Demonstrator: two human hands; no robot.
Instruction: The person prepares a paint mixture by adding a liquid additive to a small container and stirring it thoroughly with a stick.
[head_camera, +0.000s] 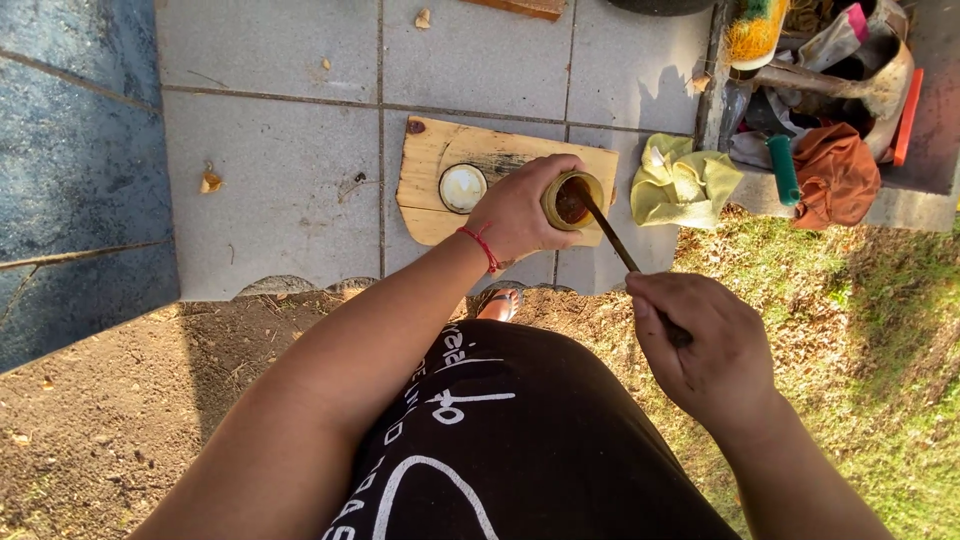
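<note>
Grey paving slabs (270, 190) carry most of the things. A pale wooden board (430, 170) lies flat on them, with a round whitish lid (462, 187) resting on its top. Just to the right a crumpled yellow cloth (683, 183) lies at the paving's edge, beside the grass (860, 330). Small dry leaf scraps (210, 181) are scattered over the slabs. Bare brown soil (110, 400) borders the near edge.

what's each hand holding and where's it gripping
The left hand wraps the side of a small open jar; the right hand grips a thin stick at its upper end, tip inside the jar.
</note>
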